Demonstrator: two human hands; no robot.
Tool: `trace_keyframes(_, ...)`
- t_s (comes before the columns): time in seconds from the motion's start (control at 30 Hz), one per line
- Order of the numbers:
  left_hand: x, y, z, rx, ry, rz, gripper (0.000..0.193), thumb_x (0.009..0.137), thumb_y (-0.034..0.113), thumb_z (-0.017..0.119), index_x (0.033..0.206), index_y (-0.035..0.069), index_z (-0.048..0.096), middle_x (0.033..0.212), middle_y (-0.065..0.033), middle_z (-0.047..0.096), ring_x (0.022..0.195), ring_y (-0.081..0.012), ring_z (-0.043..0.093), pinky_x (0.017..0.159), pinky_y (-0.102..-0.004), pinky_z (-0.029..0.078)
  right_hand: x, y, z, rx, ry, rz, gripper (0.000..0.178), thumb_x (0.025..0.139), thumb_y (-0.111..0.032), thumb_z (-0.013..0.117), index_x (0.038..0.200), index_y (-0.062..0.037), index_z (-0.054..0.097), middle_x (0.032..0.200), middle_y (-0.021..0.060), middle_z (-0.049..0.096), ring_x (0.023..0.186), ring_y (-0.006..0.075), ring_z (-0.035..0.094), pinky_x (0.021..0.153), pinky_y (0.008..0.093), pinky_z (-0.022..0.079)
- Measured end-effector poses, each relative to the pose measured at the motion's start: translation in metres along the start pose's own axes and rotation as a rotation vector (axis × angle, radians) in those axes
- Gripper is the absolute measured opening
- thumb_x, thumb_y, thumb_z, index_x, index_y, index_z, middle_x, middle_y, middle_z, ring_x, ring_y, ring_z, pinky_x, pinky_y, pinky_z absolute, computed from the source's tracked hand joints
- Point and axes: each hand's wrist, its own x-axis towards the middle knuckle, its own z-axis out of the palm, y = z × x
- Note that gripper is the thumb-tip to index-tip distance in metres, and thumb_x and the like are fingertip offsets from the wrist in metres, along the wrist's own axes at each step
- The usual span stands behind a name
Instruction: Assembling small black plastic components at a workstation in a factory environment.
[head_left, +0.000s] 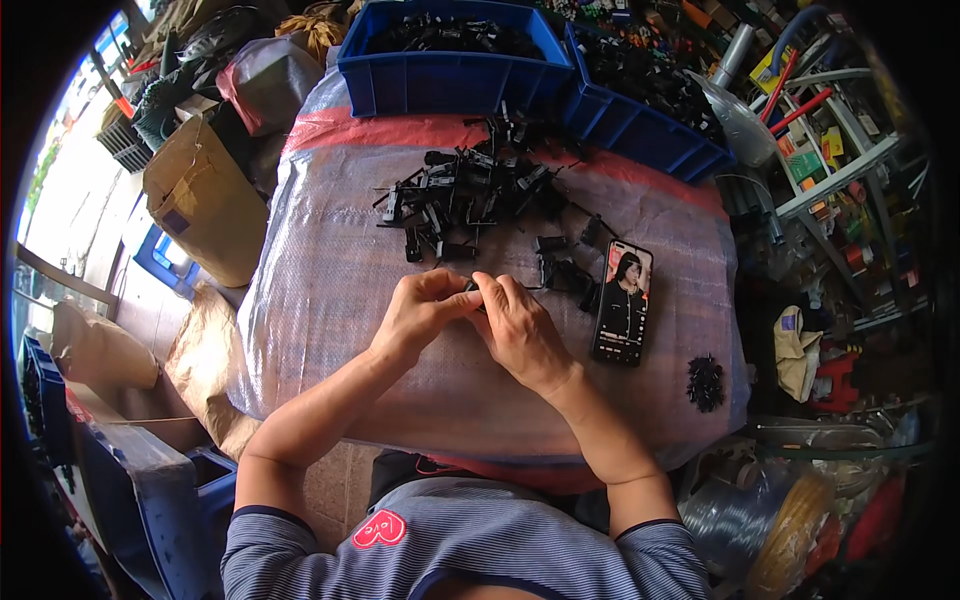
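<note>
My left hand (pixel 424 312) and my right hand (pixel 522 328) meet over the middle of the covered work surface (pixel 330 340). Both are closed, fingertips pinched together on a small black plastic part (pixel 474 288) that my fingers mostly hide. Just beyond them lies a loose heap of black plastic parts (pixel 470 190), some with thin rods sticking out. A smaller cluster of the same parts (pixel 565 275) lies close to my right hand. To the right of that hand rests a smartphone (pixel 623 305), its screen lit with a picture of a person.
Two blue bins, one at the back (pixel 455 85) and one at the back right (pixel 640 125), hold many black parts. A small pile of tiny black pieces (pixel 705 383) lies at the right edge. Brown paper sacks (pixel 208 200) stand left; a metal rack (pixel 835 180) stands right.
</note>
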Motion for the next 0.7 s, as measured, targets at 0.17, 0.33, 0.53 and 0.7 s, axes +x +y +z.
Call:
trace_keyframes(0.17,0.0,0.001,-0.003,0.009,-0.015,0.017,0.021,0.08,0.016,0.065,0.09,-0.002,0.062,0.079,-0.0043,0.062,0.076,-0.0108,0.058,0.07,-0.0233,0.043,-0.002,0.001,0.0,-0.077,-0.003,-0.016,0.041,0.081,-0.013,0.056,0.115,0.0074,0.044,0.085,0.0149,0.049,0.078,0.0264,0.054,0.069,0.0326,0.047)
trace_keyframes(0.33,0.0,0.008,-0.004,-0.009,-0.059,-0.059,0.023,0.08,0.018,0.064,0.092,-0.001,0.063,0.079,-0.0039,0.063,0.074,-0.0108,0.058,0.07,-0.0242,0.044,-0.004,-0.001,-0.001,0.0,-0.045,0.055,0.047,0.077,-0.01,0.061,0.118,0.0053,0.042,0.093,0.0175,0.051,0.082,0.0314,0.056,0.07,0.0363,0.048)
trace_keyframes(0.53,0.001,0.005,-0.004,-0.009,-0.057,-0.069,0.025,0.081,0.02,0.064,0.093,-0.002,0.063,0.078,-0.0047,0.062,0.073,-0.0101,0.057,0.068,-0.0233,0.044,-0.002,-0.004,-0.002,0.07,-0.019,0.089,0.044,0.077,-0.006,0.059,0.116,0.0056,0.043,0.092,0.0187,0.052,0.08,0.0326,0.056,0.069,0.0375,0.048)
trace_keyframes(0.7,-0.009,0.006,0.008,0.181,-0.011,0.111,0.029,0.081,0.017,0.062,0.098,-0.007,0.06,0.08,-0.0069,0.062,0.073,-0.0102,0.055,0.066,-0.0239,0.044,-0.004,-0.004,-0.001,0.075,-0.007,0.124,0.038,0.074,-0.001,0.057,0.11,0.0045,0.045,0.088,0.0176,0.052,0.077,0.0328,0.057,0.065,0.0372,0.047)
